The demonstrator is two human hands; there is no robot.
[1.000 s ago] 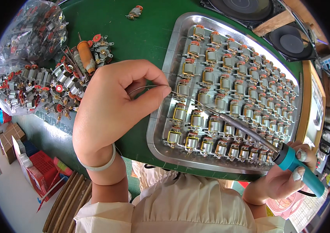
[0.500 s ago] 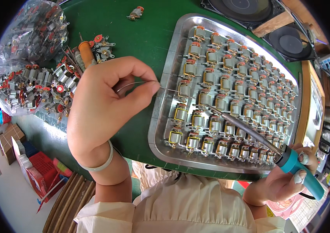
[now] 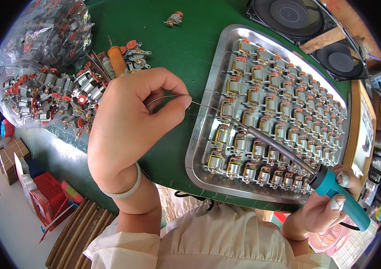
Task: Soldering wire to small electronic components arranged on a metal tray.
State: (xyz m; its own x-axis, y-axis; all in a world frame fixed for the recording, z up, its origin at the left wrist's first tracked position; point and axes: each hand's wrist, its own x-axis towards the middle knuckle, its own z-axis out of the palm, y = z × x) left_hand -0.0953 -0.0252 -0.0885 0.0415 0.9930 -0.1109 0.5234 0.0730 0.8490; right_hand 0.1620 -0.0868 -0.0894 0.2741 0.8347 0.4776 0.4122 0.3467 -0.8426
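Note:
My left hand [image 3: 132, 121] is closed in a pinch on a thin solder wire [image 3: 204, 106], whose free end reaches over the left part of a metal tray [image 3: 193, 148]. In my right hand [image 3: 325, 210] is a soldering iron [image 3: 346, 207] with a teal handle and a long dark shaft. Its tip is at the lower edge of a small motor [image 3: 227, 108] in the leftmost column, close to the wire's end. Whether tip and wire touch is too small to tell. Rows of similar silver motors with red or yellow parts fill the tray.
A clear plastic bag [image 3: 42, 40] and a heap of loose motors [image 3: 49, 96] lie at the left. Beside them stands an orange-handled tool [image 3: 117, 60]. A single motor [image 3: 173, 19] rests on the green table [image 3: 154, 45]. Two black speakers [image 3: 289, 15] sit at the far right.
The iron's tip has moved left across the tray, from a second-column motor to one in the leftmost column. The whole view has shifted slightly; both hands keep their holds.

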